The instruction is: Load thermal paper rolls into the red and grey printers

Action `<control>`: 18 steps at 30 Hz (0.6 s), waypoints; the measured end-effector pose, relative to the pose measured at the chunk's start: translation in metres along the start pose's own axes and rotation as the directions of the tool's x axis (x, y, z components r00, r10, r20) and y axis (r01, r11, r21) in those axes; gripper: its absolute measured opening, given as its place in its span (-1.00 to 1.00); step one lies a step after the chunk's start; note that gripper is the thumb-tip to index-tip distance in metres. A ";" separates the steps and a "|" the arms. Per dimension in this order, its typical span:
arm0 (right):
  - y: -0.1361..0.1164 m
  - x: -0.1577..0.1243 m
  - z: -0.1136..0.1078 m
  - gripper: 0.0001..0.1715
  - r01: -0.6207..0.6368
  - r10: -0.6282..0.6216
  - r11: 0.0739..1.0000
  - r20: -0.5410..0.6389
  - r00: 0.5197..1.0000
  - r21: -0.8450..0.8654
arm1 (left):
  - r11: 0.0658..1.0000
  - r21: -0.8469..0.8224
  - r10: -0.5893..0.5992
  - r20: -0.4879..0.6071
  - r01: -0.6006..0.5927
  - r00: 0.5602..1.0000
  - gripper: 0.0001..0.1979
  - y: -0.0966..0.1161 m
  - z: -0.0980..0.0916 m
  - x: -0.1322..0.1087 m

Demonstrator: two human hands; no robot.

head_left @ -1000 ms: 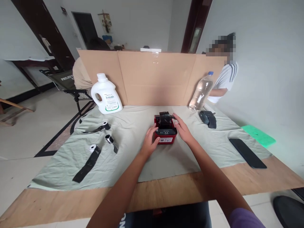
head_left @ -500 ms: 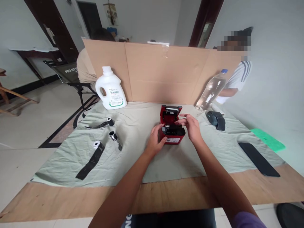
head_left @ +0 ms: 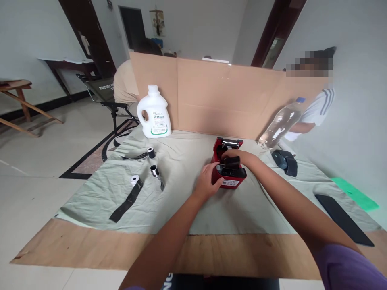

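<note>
A small red and black receipt printer [head_left: 231, 184] stands on the cloth with its lid [head_left: 228, 143] tipped up at the back. My left hand [head_left: 207, 181] grips its left side, fingertips on the top edge and thumb against the front. Reaching over from the right, my right hand [head_left: 235, 154] is bent into the printer's open compartment with its fingers curled down, their tips hidden. Just in front of those fingers a dark, blurred piece [head_left: 232, 162] sticks up from the compartment; whether they hold it is unclear.
Left on the cloth lie several paper rolls [head_left: 135, 180] with black strips. A white detergent jug [head_left: 155, 114] and a tilted water bottle [head_left: 281, 123] stand by a cardboard screen [head_left: 217, 96]. Rightward are a black strapped device [head_left: 284, 162], a phone [head_left: 343, 219] and a green sheet [head_left: 356, 195]. Two people sit beyond.
My right hand has moved left and down into the printer's compartment. A dark piece now stands up there. My left hand stays on the printer's side. The view has shifted slightly.
</note>
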State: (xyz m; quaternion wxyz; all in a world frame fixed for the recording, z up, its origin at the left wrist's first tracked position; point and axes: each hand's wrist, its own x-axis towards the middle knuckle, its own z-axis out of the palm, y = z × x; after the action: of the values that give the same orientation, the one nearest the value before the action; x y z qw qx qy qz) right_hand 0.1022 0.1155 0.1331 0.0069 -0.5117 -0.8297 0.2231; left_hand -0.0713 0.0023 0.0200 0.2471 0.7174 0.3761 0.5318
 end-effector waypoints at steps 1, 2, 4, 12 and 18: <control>-0.003 0.004 0.003 -0.93 -0.059 0.061 0.998 0.058 0.996 -0.032 | 1.000 0.011 0.004 -0.002 -0.004 1.000 -0.41 0.001 0.000 0.000; -0.005 0.007 0.004 -0.91 -0.107 0.113 0.992 0.097 0.989 -0.063 | 1.000 0.018 0.008 -0.005 -0.007 1.000 -0.41 0.001 0.000 0.001; -0.009 0.008 0.006 -0.93 -0.131 0.138 0.986 0.075 0.988 -0.102 | 1.000 0.023 0.014 -0.008 -0.014 1.000 -0.41 0.002 -0.001 0.001; -0.010 -0.053 -0.013 -0.81 0.222 -0.209 0.974 -0.227 0.951 0.033 | 1.000 0.002 0.027 -0.011 -0.027 1.000 -0.41 0.004 -0.003 0.001; -0.074 -0.042 -0.016 -0.57 0.259 -0.128 0.949 -0.537 0.834 0.177 | 1.000 0.022 0.017 -0.013 -0.017 1.000 -0.45 0.003 -0.003 0.002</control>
State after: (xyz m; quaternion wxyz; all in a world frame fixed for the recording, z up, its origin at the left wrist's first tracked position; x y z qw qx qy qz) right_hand 0.0636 0.0579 0.1842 0.3153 -0.4608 -0.8110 0.1746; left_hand -0.0725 0.0016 0.0242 0.2322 0.7198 0.3774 0.5344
